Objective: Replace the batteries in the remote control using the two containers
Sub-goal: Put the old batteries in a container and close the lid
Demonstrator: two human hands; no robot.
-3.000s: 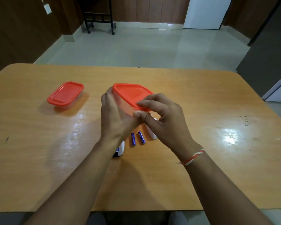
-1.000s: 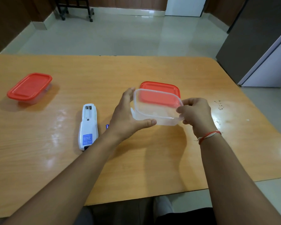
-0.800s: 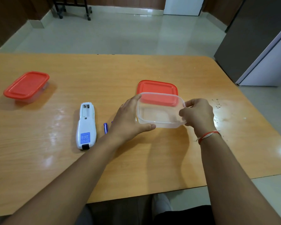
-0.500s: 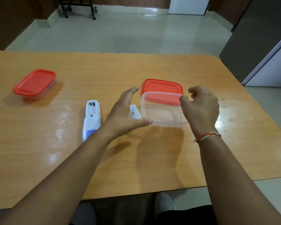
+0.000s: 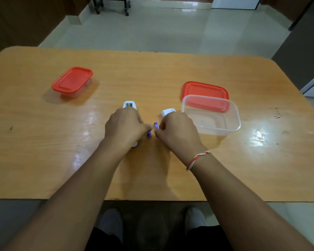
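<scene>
My left hand (image 5: 125, 126) and my right hand (image 5: 177, 131) are down on the table (image 5: 43, 142), fingertips facing each other. Two small blue batteries lie between them. My left fingertips pinch the nearer battery (image 5: 149, 134). My right fingertips pinch the farther battery (image 5: 156, 125). The white remote (image 5: 129, 104) lies under my left hand with only its open battery end showing. Its white battery cover (image 5: 168, 112) peeks out behind my right hand. An open clear container (image 5: 238, 122) stands to the right, apparently with nothing in it, and its red lid (image 5: 204, 89) lies behind it.
A second clear container with its red lid on (image 5: 72, 82) stands at the far left of the table. Dark specks mark the table near its right edge (image 5: 276, 115). My shoes (image 5: 111, 221) show below the near table edge.
I set the open container down on the table in front of its lid and let go. Both hands then moved left and down onto the two batteries.
</scene>
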